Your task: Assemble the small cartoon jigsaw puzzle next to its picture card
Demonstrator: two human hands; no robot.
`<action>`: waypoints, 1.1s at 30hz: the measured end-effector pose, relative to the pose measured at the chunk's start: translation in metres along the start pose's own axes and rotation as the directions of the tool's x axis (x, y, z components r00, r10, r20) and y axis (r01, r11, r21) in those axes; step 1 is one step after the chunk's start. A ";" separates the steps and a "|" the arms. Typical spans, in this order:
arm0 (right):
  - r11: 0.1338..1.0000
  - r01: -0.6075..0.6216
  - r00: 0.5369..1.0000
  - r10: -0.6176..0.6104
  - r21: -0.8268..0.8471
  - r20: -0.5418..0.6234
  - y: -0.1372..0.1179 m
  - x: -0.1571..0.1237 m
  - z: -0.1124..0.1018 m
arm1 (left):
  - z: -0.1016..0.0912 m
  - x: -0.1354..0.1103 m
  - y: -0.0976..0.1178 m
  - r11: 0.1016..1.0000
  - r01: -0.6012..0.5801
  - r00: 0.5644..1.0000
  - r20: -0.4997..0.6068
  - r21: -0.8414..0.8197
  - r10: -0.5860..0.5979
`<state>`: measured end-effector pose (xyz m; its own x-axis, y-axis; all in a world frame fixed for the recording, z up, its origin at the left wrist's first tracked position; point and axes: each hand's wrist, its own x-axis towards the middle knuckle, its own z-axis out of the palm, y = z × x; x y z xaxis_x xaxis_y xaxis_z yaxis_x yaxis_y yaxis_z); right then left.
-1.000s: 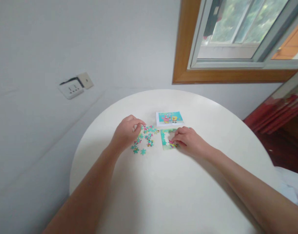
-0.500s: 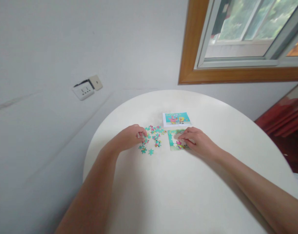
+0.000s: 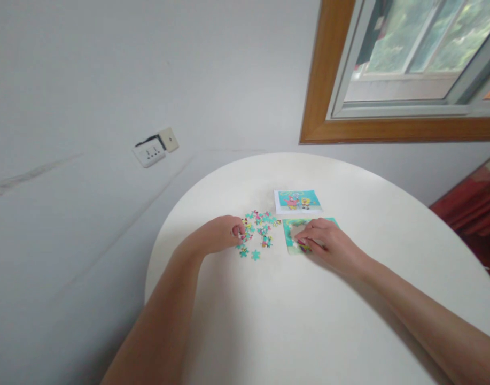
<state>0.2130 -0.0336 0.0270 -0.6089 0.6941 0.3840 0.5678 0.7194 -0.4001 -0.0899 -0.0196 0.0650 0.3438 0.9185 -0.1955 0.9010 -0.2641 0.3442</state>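
Note:
My left hand (image 3: pixel 224 234) is at the left edge of a loose heap of small jigsaw pieces (image 3: pixel 264 230), mostly turquoise with bits of pink and yellow. Its fingers are curled together, and what they pinch, if anything, is hidden. Over a partly filled jigsaw puzzle (image 3: pixel 288 235), my right hand (image 3: pixel 323 239) presses thumb and fingertips together on a puzzle piece, mostly covered by the fingers. The puzzle has a green-turquoise border, a pale unfilled middle, and pink and yellow pieces near the bottom. The hand hides its right side.
Behind the puzzle lies a picture card (image 3: pixel 298 202) with a pink and a yellow cartoon figure. Everything rests on a round white table (image 3: pixel 293 321). Beyond it are a wall with a socket (image 3: pixel 149 152), a wood-framed window (image 3: pixel 315 117), and red fabric (image 3: pixel 469 198) at right.
The view has shifted slightly, so everything sits a little further right and lower. My right fingertips have moved down and leftward over the puzzle's lower part. My left hand stays at the pieces.

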 end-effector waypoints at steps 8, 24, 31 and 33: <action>1.000 -0.008 1.000 0.008 0.010 -0.011 0.001 -0.001 0.003 | 0.000 0.000 0.002 0.999 0.050 0.999 0.012 -0.020 -0.050; 1.000 -0.016 0.998 0.014 -0.025 -0.057 0.003 0.000 -0.002 | 0.000 0.001 0.002 0.996 -0.003 1.000 0.027 -0.087 0.005; 0.999 -0.017 0.999 0.016 -0.032 -0.047 0.007 0.000 -0.001 | 0.000 0.002 0.000 0.997 -0.028 0.998 0.047 -0.075 0.032; 0.999 -0.014 0.998 0.012 -0.030 -0.057 0.008 0.000 0.000 | -0.001 0.002 0.001 0.997 -0.048 0.998 0.030 -0.067 0.050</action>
<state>0.2178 -0.0279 0.0236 -0.5694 0.7033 0.4255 0.5928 0.7100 -0.3802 -0.0890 -0.0180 0.0656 0.3959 0.8951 -0.2052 0.8640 -0.2873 0.4135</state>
